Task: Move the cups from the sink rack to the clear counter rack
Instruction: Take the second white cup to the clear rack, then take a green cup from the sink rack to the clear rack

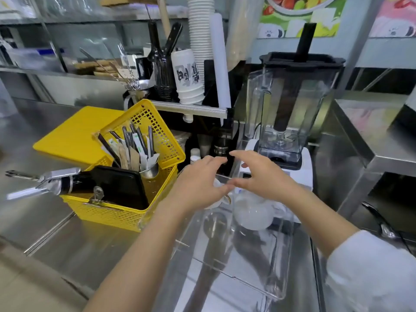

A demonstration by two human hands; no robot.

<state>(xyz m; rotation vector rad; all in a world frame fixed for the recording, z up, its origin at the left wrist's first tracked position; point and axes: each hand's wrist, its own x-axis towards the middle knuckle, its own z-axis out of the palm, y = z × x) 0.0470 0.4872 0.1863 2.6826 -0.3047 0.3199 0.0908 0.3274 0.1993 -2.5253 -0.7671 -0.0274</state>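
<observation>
A clear acrylic rack lies on the steel counter in front of me. A white cup sits upside down at its far end, and part of a second white cup shows under my left hand. My left hand hovers over the rack's far left part, fingers spread and curved. My right hand is just right of it above the white cup, fingers apart. Neither hand visibly holds anything. The fingertips of both hands nearly meet. No sink rack is in view.
A yellow basket with utensils, a black tray and a metal scoop stands left of the rack. A blender on a white base stands just behind it. A shelf with stacked paper cups is further back. A raised steel ledge runs along the right.
</observation>
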